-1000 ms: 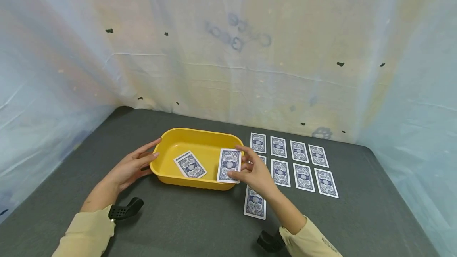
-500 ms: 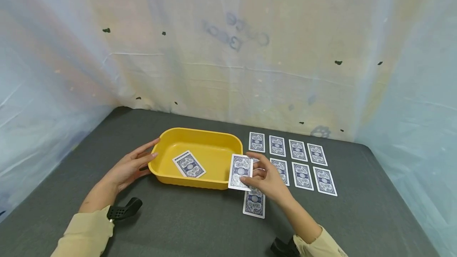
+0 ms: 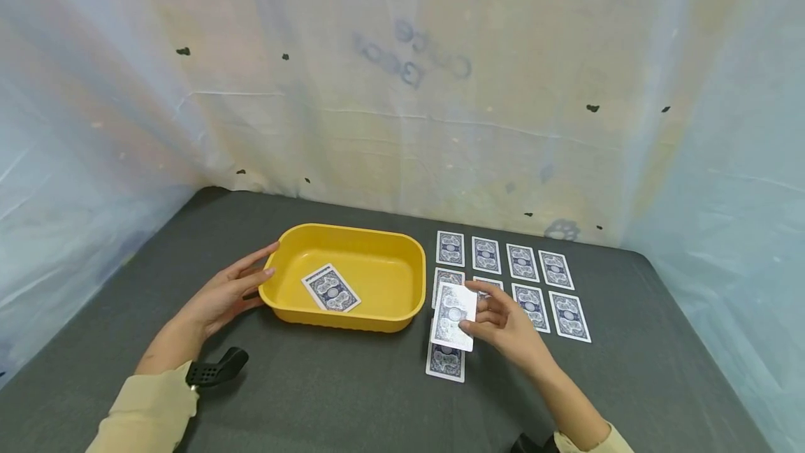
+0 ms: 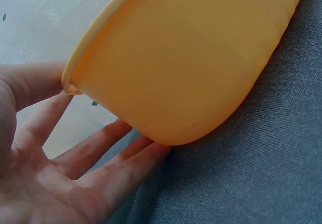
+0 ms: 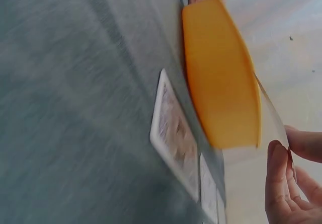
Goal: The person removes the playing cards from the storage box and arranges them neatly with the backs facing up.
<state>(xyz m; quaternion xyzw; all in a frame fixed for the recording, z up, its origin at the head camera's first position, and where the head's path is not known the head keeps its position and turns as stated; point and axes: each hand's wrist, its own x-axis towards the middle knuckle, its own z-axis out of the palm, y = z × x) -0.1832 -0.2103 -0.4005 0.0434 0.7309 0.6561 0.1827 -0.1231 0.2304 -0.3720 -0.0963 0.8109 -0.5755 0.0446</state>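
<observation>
Card [image 3: 452, 315] pinched in rt hand [image 3: 503, 324] fingers.

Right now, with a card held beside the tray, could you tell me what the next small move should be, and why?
Probably lower the held card onto the bare mat just right of the lone front card. The right hand pinches it above the laid-out rows, clear of the yellow tray, and the front row has only one card.
</observation>
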